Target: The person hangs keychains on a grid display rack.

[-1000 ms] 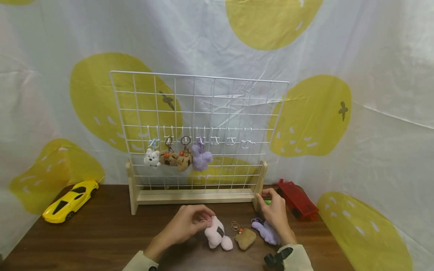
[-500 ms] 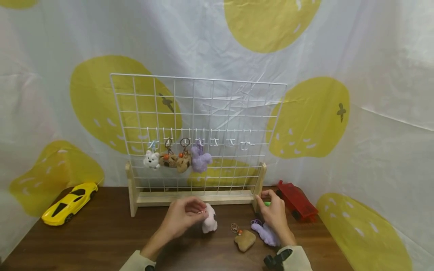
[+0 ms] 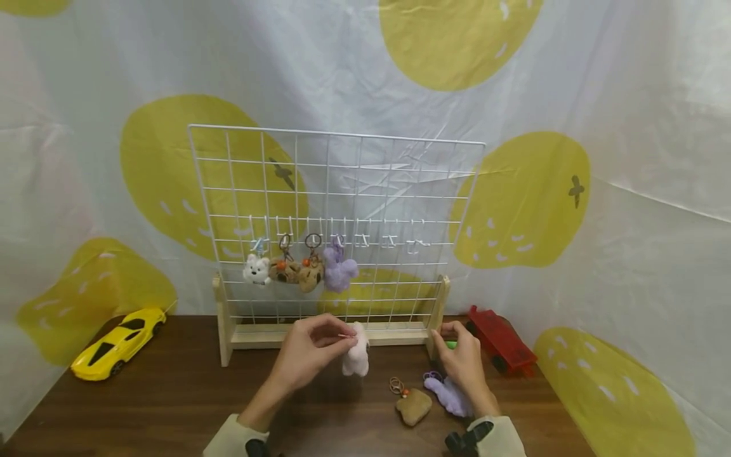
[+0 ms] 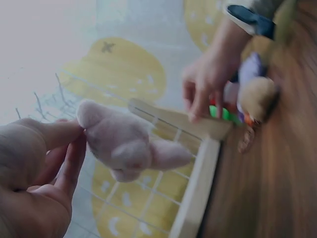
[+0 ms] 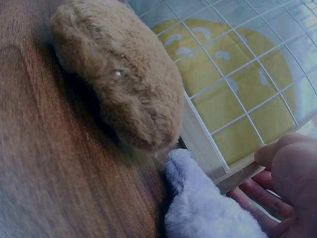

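Observation:
My left hand [image 3: 308,352] pinches a pale pink plush keychain [image 3: 356,355] at its top, between thumb and fingertips. The plush [image 4: 119,139] hangs above the table, just in front of the stand's wooden base bar. With thumb and fingers, my right hand [image 3: 461,355] grips the right wooden post [image 3: 438,304] of a white wire grid rack [image 3: 337,162]. On the grid's hooks hang a white bear keychain [image 3: 256,270], two brown plush keychains and a purple plush keychain [image 3: 339,270]. Several white hooks [image 3: 389,240] to their right carry nothing.
On the dark wooden table [image 3: 143,412], a brown plush keychain [image 3: 414,407] and a purple one [image 3: 450,395] lie by my right wrist. A yellow toy car [image 3: 120,343] stands at left, a red toy car [image 3: 502,338] at right. A green object [image 4: 220,113] shows behind my right hand.
My left hand has lifted the pink plush keychain off the table and carried it up and forward, toward the rack. The right hand stays at the post.

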### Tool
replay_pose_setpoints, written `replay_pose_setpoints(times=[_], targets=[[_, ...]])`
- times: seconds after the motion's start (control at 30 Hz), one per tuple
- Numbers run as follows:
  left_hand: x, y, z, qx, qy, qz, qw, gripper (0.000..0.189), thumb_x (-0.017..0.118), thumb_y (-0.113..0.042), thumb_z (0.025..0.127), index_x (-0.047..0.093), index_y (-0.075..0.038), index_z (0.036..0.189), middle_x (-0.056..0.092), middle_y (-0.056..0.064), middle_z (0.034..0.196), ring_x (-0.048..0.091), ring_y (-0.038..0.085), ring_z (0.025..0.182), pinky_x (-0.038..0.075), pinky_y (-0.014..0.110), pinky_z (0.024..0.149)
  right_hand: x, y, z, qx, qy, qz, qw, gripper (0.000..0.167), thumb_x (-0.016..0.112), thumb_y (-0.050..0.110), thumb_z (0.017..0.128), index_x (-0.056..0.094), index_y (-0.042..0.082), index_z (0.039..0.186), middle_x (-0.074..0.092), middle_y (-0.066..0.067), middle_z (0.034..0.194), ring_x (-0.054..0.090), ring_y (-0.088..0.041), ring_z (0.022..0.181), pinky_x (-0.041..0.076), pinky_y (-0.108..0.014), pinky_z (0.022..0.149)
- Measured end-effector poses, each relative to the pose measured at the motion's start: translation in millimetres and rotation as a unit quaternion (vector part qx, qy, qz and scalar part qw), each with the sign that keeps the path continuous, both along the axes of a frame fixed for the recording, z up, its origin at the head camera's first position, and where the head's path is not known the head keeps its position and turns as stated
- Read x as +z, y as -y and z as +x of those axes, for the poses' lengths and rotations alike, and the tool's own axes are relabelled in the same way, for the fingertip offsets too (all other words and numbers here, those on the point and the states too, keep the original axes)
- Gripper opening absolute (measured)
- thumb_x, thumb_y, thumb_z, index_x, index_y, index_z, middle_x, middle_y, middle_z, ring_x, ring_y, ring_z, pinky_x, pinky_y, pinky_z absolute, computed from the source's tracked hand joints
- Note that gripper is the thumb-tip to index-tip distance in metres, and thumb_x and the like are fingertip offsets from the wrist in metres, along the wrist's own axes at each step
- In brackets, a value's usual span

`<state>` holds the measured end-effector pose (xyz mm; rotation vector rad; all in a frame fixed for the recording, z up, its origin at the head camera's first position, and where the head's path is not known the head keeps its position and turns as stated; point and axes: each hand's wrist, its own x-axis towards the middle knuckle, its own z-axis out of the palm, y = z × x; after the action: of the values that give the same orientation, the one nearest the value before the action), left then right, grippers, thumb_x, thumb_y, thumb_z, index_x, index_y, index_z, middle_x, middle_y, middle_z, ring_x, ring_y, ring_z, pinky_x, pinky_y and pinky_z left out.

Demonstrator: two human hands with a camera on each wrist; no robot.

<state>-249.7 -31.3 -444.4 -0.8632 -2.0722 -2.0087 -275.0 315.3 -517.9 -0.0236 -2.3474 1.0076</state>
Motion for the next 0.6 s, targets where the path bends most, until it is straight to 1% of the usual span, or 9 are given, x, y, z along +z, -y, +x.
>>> replay_pose_setpoints(times=[0.13, 0.23, 0.3, 0.4, 0.5, 0.6], targets=[[10.6, -6.1, 0.5, -0.019, 0.009, 0.009, 0.9997, 0.013, 0.086, -0.01, 0.093, 0.082, -0.009, 0.105, 0.083, 0.01, 0.112, 0.08, 0.018, 0.106, 0.066, 0.033, 0.095, -0.8, 0.4, 0.2, 0.003, -0.006, 0.001, 1.0, 0.018, 0.083, 0.013, 0.096, 0.074, 0.001, 0.106, 0.082, -0.017, 0.101, 0.08, -0.037, 0.098, 0.065, -0.046, 0.085], [19.7, -11.3, -0.6, -0.021, 0.005, 0.019, 0.9996, 0.014, 0.084, -0.013, 0.096, 0.083, -0.01, 0.109, 0.083, 0.009, 0.115, 0.08, 0.018, 0.108, 0.065, 0.031, 0.097, -1.4, 0.6, -0.1, 0.004, -0.012, 0.001, 0.9999, 0.018, 0.084, 0.012, 0.096, 0.074, 0.001, 0.105, 0.082, -0.017, 0.1, 0.08, -0.037, 0.097, 0.065, -0.045, 0.084], [25.7, -15.1, -2.1, -0.02, -0.009, 0.029, 0.9993, 0.014, 0.082, -0.012, 0.097, 0.082, -0.009, 0.111, 0.083, 0.01, 0.116, 0.079, 0.018, 0.109, 0.065, 0.029, 0.097, -1.3, 0.6, -0.1, 0.003, -0.014, 0.002, 0.9999, 0.018, 0.084, 0.012, 0.096, 0.074, 0.001, 0.105, 0.082, -0.016, 0.1, 0.08, -0.037, 0.096, 0.065, -0.046, 0.084], [33.5, -20.6, -4.5, -0.019, -0.03, 0.043, 0.9984, 0.013, 0.08, -0.01, 0.099, 0.081, -0.008, 0.112, 0.082, 0.012, 0.117, 0.078, 0.016, 0.109, 0.064, 0.026, 0.095, -1.1, 0.4, -0.3, 0.0, -0.006, 0.0, 1.0, 0.018, 0.084, 0.014, 0.096, 0.074, 0.002, 0.106, 0.082, -0.016, 0.102, 0.08, -0.036, 0.098, 0.065, -0.047, 0.086], [39.4, -26.0, -6.9, -0.029, -0.052, 0.051, 0.9969, 0.013, 0.077, -0.008, 0.1, 0.079, -0.007, 0.113, 0.08, 0.014, 0.117, 0.076, 0.016, 0.11, 0.063, 0.025, 0.093, -1.2, -0.2, -0.8, -0.002, 0.005, -0.003, 1.0, 0.019, 0.083, 0.016, 0.097, 0.074, 0.003, 0.107, 0.082, -0.015, 0.104, 0.08, -0.036, 0.101, 0.064, -0.048, 0.088], [44.4, -31.5, -9.0, -0.041, -0.068, 0.052, 0.9955, 0.012, 0.076, -0.007, 0.101, 0.078, -0.007, 0.113, 0.079, 0.015, 0.117, 0.076, 0.017, 0.111, 0.064, 0.027, 0.096, -1.4, -0.3, -1.4, -0.004, 0.003, -0.002, 1.0, 0.019, 0.084, 0.016, 0.097, 0.074, 0.003, 0.107, 0.082, -0.015, 0.104, 0.08, -0.036, 0.1, 0.064, -0.047, 0.087]])
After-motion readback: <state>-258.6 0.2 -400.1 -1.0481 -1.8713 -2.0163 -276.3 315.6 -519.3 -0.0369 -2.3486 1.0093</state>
